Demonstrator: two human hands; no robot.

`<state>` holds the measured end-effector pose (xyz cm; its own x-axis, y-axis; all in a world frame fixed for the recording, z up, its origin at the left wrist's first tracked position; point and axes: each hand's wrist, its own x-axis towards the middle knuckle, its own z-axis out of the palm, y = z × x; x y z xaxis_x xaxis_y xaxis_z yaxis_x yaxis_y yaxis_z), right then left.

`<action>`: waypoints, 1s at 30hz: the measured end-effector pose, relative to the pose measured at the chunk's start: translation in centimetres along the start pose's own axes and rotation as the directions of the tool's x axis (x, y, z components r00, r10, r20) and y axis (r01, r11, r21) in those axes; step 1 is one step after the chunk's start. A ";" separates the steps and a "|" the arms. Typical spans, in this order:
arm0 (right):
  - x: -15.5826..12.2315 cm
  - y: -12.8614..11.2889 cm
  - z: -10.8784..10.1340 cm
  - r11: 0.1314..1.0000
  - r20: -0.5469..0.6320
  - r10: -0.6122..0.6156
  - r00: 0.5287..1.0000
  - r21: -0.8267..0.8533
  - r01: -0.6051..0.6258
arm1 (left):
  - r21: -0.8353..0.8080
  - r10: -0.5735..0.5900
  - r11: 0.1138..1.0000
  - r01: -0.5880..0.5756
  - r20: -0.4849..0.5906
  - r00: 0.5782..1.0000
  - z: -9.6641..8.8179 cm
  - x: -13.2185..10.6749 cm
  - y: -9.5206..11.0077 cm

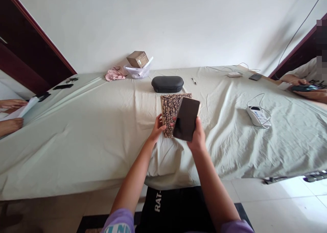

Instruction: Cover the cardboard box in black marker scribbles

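So the biggest thing here is the table [76,130], draped in a wrinkly pale green sheet, spreading out ahead of both hands and off to either side. Well beyond the hands, toward the wall, sits a black case [167,83], and further back to the left of it a clear tub [138,71] with a small cardboard box [138,59] perched on top and a pink cloth [115,73] beside it. Off to the right of the hands is a white charger-looking thing [258,116] with a cable. Right at the hands: the left hand [157,128] is closed on the near left edge of a scribble-patterned card [170,115], thumb on top, and the card seems to be resting on the sheet. The right hand [197,135] grips a dark phone [186,119] from below, tilted up and overlapping the card's right side. As for progress, my read is it's mid-handling: both items are in hand, nothing set aside yet. Hard to tell what the card actually is, its right part is hidden behind the phone, and the phone screen is blank. Other people's hands poke in at the far left and right edges, cut off.
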<state>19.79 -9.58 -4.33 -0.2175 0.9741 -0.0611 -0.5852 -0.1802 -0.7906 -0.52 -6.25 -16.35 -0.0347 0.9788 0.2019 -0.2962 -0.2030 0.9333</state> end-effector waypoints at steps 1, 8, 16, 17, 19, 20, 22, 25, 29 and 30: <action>0.2 -0.6 -2.1 0.989 -0.121 -0.102 0.987 -0.124 0.087 | 0.004 -0.008 1.000 0.008 -0.027 1.000 0.0 -0.1 0.2; 2.4 -7.0 -16.7 0.591 -0.465 -0.383 0.798 -0.787 -0.176 | 0.031 0.010 0.999 -0.009 -0.047 0.999 -0.2 0.2 0.3; 5.5 -7.3 -18.7 0.219 -0.455 -0.373 0.809 -0.890 -0.400 | 0.053 0.018 0.998 -0.014 -0.068 0.997 -0.8 0.3 0.0; 5.3 -7.2 -18.7 0.210 -0.445 -0.373 0.814 -0.895 -0.393 | 0.053 0.020 0.998 -0.016 -0.073 0.997 -0.8 0.3 0.0; 4.4 -7.2 -18.5 0.195 -0.423 -0.379 0.823 -0.906 -0.376 | 0.052 0.023 0.998 -0.019 -0.083 0.996 -0.8 0.2 0.2; 3.7 -7.2 -18.4 0.188 -0.412 -0.389 0.824 -0.911 -0.367 | 0.050 0.024 0.999 -0.020 -0.089 0.996 -0.7 0.2 0.2; 2.3 -7.1 -18.0 0.172 -0.379 -0.420 0.825 -0.925 -0.338 | 0.042 0.020 0.999 -0.016 -0.097 0.995 -0.7 0.2 0.3; 0.2 -6.2 -16.8 0.216 -0.280 -0.452 0.847 -0.956 -0.201 | 0.009 -0.004 1.000 0.005 -0.096 0.995 -0.7 0.2 0.3; -1.5 -3.6 -13.7 0.457 -0.042 -0.394 0.918 -0.876 0.156 | -0.014 -0.014 1.000 0.013 -0.070 0.997 -0.7 0.4 0.0; -1.7 -2.8 -12.8 0.522 0.008 -0.364 0.931 -0.827 0.211 | -0.006 -0.004 1.000 0.004 -0.062 0.998 -0.7 0.4 -0.1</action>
<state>31.80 -9.03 -9.82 0.0043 0.9718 0.2357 0.2946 0.2240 -0.9290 -1.14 -5.80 -16.51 -0.0930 0.9794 0.1792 -0.3018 -0.1992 0.9323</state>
